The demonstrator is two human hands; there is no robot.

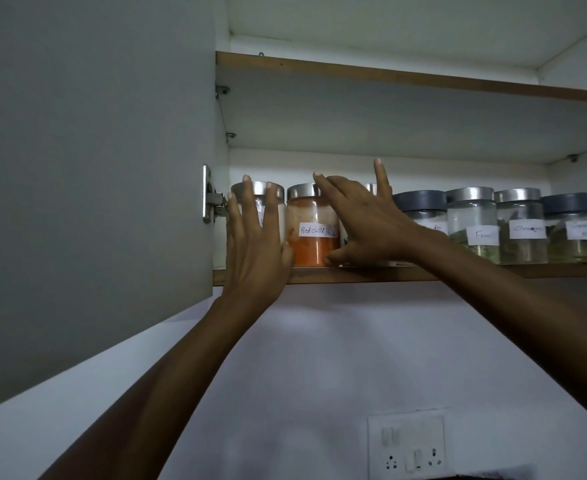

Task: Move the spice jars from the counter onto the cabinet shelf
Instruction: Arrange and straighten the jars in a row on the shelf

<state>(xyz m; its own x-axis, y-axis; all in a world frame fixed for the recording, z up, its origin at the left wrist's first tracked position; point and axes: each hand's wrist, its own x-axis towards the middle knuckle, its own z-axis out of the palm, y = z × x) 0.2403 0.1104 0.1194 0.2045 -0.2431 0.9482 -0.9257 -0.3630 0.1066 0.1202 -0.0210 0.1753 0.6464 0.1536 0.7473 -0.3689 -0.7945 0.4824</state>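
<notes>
Several glass spice jars stand in a row at the front of the cabinet shelf [354, 274]. My left hand [254, 251] lies flat with spread fingers against the leftmost jar [258, 189], which has a steel lid and pale contents. Beside it stands the red chilli powder jar [311, 244], orange inside. My right hand [364, 223] is spread over a third jar [371, 188], hiding all but a sliver of its lid. Its thumb rests at the shelf edge by the chilli jar's base, and one finger touches the chilli jar's lid. Neither hand is closed around a jar.
To the right the row continues with a dark-lidded jar [420, 206], a steel-lidded jar [472, 223] and others. The open grey cabinet door [94, 168] hangs at the left on a hinge [210, 199]. An upper shelf [389, 76] sits above. A wall socket [409, 445] is below.
</notes>
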